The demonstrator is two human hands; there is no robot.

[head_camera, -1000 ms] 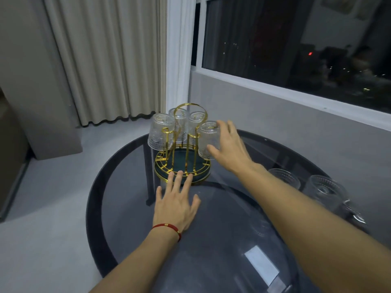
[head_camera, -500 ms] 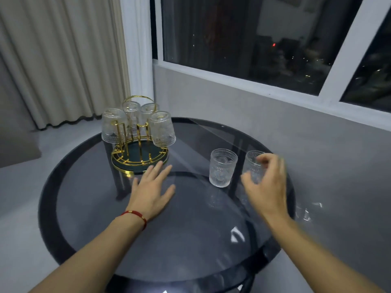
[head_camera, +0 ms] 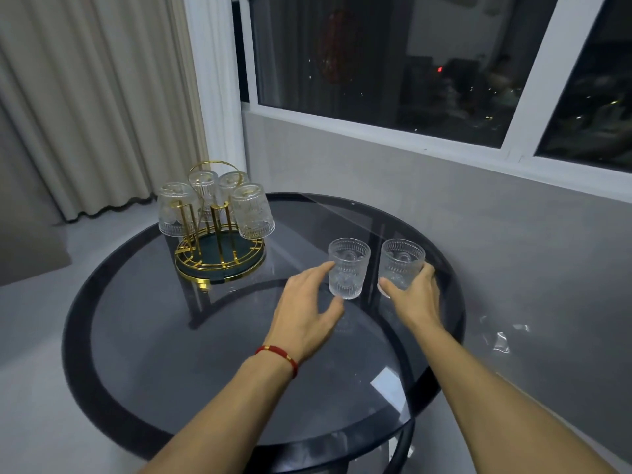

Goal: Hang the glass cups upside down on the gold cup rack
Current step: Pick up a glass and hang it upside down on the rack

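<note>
The gold cup rack [head_camera: 219,265] stands at the table's far left, with several ribbed glass cups hung upside down on its prongs; the nearest hung cup [head_camera: 252,211] is on its right side. Two more cups stand upright at the table's right. My right hand [head_camera: 415,295] wraps around the base of the right cup [head_camera: 402,263], thumb on its left, fingers behind it. My left hand [head_camera: 304,313] is spread beside the left cup [head_camera: 349,266], fingertips touching its left wall, thumb below it, not closed around it.
The round dark glass table [head_camera: 205,354] has a black rim, and the right cup stands close to its right edge. A grey wall and a window sill run behind. Curtains hang at the left over a pale floor.
My left hand moved right from near the rack to the left cup. My right hand came down and closed on the right cup. The view shifted slightly left.
</note>
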